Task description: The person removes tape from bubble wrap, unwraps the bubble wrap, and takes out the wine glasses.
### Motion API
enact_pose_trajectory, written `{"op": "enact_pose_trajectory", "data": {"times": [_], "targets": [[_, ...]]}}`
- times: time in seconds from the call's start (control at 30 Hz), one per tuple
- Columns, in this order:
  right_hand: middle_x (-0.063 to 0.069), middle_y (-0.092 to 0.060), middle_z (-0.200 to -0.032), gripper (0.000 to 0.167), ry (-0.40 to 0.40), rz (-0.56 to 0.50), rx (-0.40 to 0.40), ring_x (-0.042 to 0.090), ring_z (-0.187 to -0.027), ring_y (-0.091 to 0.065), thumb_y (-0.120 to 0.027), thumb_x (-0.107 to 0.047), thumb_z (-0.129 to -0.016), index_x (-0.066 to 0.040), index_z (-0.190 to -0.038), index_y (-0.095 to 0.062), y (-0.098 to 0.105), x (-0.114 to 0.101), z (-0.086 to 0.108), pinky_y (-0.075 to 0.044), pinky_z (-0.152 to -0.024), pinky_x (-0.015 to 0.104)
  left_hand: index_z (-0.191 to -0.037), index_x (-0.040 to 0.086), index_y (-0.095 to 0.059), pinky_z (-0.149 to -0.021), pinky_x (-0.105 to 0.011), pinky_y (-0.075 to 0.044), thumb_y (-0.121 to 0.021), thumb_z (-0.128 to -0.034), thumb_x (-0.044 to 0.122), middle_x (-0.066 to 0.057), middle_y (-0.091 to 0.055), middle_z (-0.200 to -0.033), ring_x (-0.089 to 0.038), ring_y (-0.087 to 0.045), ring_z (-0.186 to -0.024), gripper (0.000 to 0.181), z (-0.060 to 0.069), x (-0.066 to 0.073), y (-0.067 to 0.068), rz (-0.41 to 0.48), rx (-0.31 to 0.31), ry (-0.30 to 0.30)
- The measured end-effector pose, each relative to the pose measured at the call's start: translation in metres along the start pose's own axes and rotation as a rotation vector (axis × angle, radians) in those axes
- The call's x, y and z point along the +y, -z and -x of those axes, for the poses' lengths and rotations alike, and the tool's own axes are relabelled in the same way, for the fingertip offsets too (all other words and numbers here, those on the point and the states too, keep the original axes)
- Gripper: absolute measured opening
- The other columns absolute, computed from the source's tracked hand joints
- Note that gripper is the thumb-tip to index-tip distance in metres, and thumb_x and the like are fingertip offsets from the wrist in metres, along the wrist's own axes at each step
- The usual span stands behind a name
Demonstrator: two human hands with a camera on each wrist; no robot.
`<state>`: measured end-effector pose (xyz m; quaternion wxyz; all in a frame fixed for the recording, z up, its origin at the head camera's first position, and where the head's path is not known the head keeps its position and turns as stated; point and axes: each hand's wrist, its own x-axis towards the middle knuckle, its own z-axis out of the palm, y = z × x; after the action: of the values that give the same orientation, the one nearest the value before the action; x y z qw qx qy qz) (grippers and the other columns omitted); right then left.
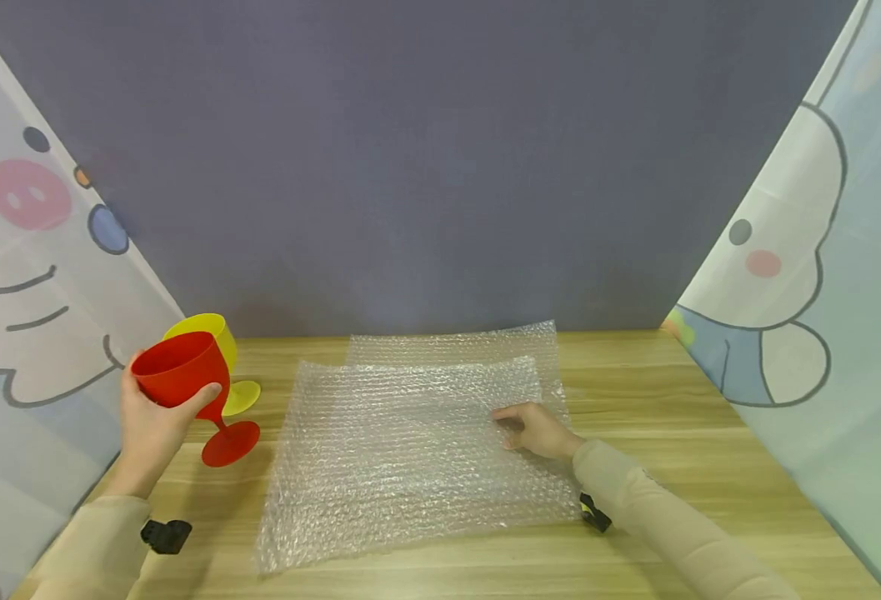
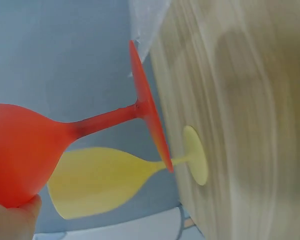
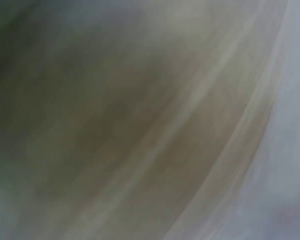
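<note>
My left hand (image 1: 151, 425) grips the bowl of a red plastic goblet (image 1: 188, 379), thumb on the near side. The goblet leans, and in the left wrist view its foot hangs clear of the tabletop. Behind it stands a yellow goblet (image 1: 224, 342), upright on the table and partly hidden by the red one. Two overlapping sheets of clear bubble wrap (image 1: 395, 458) lie flat across the middle. Near the right side of the front sheet, my right hand (image 1: 538, 432) rests on the wrap, index finger extended and the others loosely bent.
The wood-grain table (image 1: 680, 467) meets a dark grey panel (image 1: 440, 167) at the back. Cartoon-printed curtains (image 1: 860, 333) hang on both sides, the left one close to the goblets. The right wrist view is blurred, with wood tones and a pale edge.
</note>
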<state>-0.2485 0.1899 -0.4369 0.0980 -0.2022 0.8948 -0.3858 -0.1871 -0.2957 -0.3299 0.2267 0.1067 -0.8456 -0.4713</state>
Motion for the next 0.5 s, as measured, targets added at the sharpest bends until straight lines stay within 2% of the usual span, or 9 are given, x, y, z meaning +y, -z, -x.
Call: {"op": "enact_pose_trajectory", "data": {"times": [0.23,0.5], "targets": [[0.013,-0.056,-0.127,0.049,-0.001,0.002,-0.004,0.036,-0.124,-0.044,-0.072,-0.004,-0.071,-0.003,-0.119,-0.060,0.001,0.002,-0.001,-0.032,-0.106,0.049,-0.146,0.026,-0.002,-0.067,-0.005,-0.041,-0.066,-0.0831,0.027,0.001,-0.028,-0.139,-0.003,-0.031,-0.104,0.090,-0.002,-0.015,0.005,-0.012,0.010,0.042],[0.013,-0.057,-0.125,0.048,0.003,0.030,0.007,0.036,-0.122,-0.046,-0.073,-0.005,-0.071,-0.003,-0.118,-0.060,0.000,0.002,-0.001,-0.034,-0.105,0.048,-0.144,0.026,-0.008,-0.068,-0.005,-0.039,-0.067,-0.0822,0.025,0.014,-0.030,-0.129,-0.002,-0.032,-0.102,0.086,-0.002,-0.024,0.009,-0.012,0.034,0.044]]}}
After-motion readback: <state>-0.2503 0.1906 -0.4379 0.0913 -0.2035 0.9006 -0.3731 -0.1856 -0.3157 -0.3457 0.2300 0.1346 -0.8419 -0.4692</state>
